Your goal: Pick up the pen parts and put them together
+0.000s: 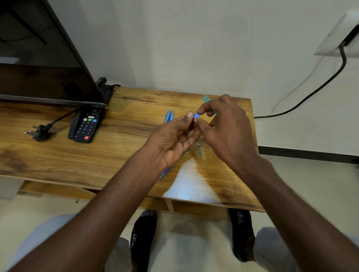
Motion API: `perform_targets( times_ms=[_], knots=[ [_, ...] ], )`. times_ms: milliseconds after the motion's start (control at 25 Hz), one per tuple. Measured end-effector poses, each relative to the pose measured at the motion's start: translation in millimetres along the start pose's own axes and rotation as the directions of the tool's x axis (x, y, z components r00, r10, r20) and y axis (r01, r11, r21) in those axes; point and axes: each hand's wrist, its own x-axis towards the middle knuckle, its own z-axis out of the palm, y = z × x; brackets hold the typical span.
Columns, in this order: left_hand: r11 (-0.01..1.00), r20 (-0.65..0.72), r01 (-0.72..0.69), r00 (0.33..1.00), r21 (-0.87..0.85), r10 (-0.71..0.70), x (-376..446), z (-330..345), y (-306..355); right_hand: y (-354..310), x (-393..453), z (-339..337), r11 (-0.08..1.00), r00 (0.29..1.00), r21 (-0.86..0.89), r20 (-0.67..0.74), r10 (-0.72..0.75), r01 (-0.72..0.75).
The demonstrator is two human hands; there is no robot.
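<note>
Over the wood-grain worktop (132, 121) the left hand (174, 140) and right hand (227, 125) meet fingertip to fingertip above its right part. The left hand's grip is narrow, thumb and fingers pinching a small dark thin piece (193, 123), too small to identify. The right hand's grip pinches a small bright blue plastic tab (196, 115) that touches that piece. Slim blue plastic tools (169, 115) lie on the worktop just behind the left hand. Well to the left lie a black remote control (85, 125) and a black power plug (38, 131), below a dark flat screen (37, 66).
</note>
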Motion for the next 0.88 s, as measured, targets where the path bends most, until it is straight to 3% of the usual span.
perform_targets(
  times_ms=[520, 880],
  knots=[
    [0.99, -0.048, -0.084, 0.995, 0.11, 0.09, -3.0, -1.3, -1.1, -0.9, -4.2, 6.0, 0.996, 0.998, -0.09, -0.06, 0.015, -0.021],
    [0.994, -0.075, -0.101, 0.992, 0.044, 0.104, -2.1, -1.6, 0.7, -2.6, -0.6, 7.4, 0.993, 0.996, 0.079, -0.008, 0.088, -0.087]
  ],
)
